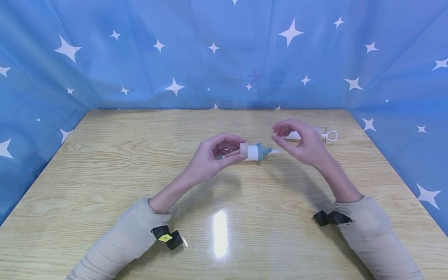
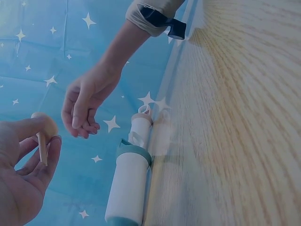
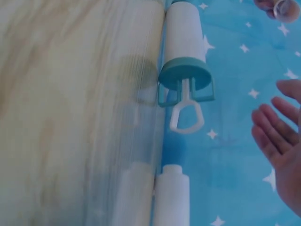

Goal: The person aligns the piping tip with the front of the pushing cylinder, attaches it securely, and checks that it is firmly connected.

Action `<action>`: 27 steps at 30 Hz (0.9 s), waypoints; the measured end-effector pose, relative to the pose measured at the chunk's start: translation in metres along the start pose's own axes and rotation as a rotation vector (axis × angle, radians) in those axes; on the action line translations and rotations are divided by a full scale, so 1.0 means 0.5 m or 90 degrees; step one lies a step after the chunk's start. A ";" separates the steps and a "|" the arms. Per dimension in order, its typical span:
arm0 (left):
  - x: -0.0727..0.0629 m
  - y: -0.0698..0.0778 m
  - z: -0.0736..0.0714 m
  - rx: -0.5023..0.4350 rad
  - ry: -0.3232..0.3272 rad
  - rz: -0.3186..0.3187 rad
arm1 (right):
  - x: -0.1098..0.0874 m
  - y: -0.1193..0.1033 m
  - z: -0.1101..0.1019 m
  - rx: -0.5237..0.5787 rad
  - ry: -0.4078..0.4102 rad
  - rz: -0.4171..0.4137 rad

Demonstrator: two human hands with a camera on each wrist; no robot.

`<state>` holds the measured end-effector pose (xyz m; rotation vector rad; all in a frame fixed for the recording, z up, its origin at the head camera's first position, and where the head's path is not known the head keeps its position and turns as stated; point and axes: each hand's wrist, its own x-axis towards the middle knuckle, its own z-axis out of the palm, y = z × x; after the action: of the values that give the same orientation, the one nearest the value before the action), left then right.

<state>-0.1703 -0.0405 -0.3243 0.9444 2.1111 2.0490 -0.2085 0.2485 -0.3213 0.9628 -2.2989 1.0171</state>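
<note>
My left hand [image 1: 218, 153] pinches a small beige round piece with a thin stem [image 2: 42, 133] between thumb and fingers. Below it on the table lies a white syringe-like tube with a teal collar [image 2: 127, 181]; in the right wrist view its white loop handle [image 3: 187, 115] and teal finger grips stick out of the collar end. My right hand [image 1: 302, 144] hovers to the right with fingers loosely bent and nothing held. Partly behind it in the head view lies a second white tube [image 1: 293, 135], with a beige collar and a white loop handle [image 1: 330, 136].
The wooden table [image 1: 115, 163] stretches out around both hands. A blue curtain with white stars [image 1: 210, 62] stands along its back and sides. Black wrist cameras [image 1: 168, 237] are strapped over both sleeves.
</note>
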 end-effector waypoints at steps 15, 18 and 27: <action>-0.001 -0.001 0.001 0.000 0.001 0.005 | -0.011 0.036 -0.019 -0.028 -0.004 0.081; -0.002 0.000 0.001 0.003 0.000 0.001 | -0.014 0.046 -0.021 -0.037 -0.008 0.099; -0.002 0.001 0.000 0.000 -0.001 0.000 | -0.023 0.068 -0.035 -0.052 -0.021 0.160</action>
<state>-0.1695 -0.0408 -0.3242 0.9458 2.1108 2.0482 -0.2242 0.2830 -0.3332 0.6747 -2.5139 1.0016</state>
